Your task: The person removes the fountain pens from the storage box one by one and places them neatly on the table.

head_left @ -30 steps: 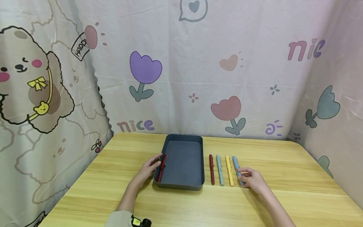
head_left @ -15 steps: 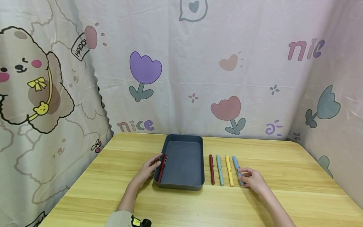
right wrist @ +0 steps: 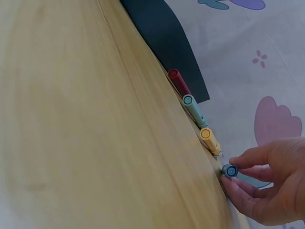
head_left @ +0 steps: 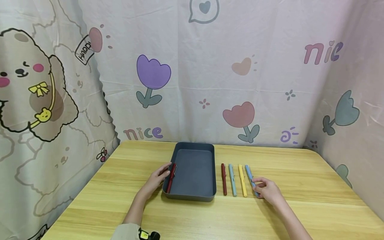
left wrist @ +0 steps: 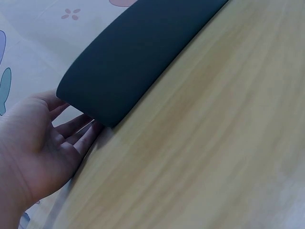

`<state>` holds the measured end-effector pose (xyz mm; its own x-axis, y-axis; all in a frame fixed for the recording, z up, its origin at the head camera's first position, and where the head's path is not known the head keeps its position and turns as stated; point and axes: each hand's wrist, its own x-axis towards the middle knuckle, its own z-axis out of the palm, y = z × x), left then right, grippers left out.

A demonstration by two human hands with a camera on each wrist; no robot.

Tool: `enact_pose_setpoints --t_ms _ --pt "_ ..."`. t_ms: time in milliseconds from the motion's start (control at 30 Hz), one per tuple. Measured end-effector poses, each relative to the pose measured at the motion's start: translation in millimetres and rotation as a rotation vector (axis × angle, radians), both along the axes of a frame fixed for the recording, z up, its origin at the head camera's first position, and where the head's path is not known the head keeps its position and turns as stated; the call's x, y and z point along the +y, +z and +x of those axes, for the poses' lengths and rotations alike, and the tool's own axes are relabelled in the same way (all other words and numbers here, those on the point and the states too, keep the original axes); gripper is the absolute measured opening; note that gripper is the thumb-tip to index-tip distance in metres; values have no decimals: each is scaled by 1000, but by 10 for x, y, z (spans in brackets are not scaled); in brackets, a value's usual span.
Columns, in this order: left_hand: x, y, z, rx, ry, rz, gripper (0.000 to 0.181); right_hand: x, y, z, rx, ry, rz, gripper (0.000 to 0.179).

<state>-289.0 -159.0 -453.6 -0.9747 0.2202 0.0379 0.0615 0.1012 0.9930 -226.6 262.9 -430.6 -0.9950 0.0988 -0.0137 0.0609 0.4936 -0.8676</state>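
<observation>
My right hand (head_left: 268, 190) pinches a light blue pen (head_left: 248, 171) near its close end, thumb and fingers on either side of the barrel. The right wrist view shows that pen (right wrist: 230, 171) end-on between the fingertips. To its left lie a yellow pen (head_left: 242, 180), a mint green pen (head_left: 232, 180) and a dark red pen (head_left: 224, 179), side by side. My left hand (head_left: 155, 180) rests its extended fingers against the left wall of a dark grey tray (head_left: 214, 173). Inside, another dark red pen (head_left: 171, 178) lies along that wall.
All of it stands on a wood-grain table (head_left: 192, 220). A printed cloth (head_left: 192, 66) hangs behind the back edge and along both sides. A black device with a yellow label (head_left: 145, 234) sits at the left sleeve cuff.
The light blue pen has turned slightly, its far end shifting a little left and its near end right. Both hands have stayed practically in place; the tray and other pens have not moved.
</observation>
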Motion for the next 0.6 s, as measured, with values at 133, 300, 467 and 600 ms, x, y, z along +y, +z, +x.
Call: enact_pose_setpoints --t_ms 133,300,467,600 --pt "1 2 1 -2 -2 1 46 -1 9 3 8 4 16 27" --pt "0 -2 0 0 3 1 46 -11 18 12 2 -2 29 26" --pt "0 -9 -1 5 6 -2 46 -25 26 24 13 0 39 27" --pt "-1 -12 -1 6 7 -3 46 -32 9 21 13 -12 36 27"
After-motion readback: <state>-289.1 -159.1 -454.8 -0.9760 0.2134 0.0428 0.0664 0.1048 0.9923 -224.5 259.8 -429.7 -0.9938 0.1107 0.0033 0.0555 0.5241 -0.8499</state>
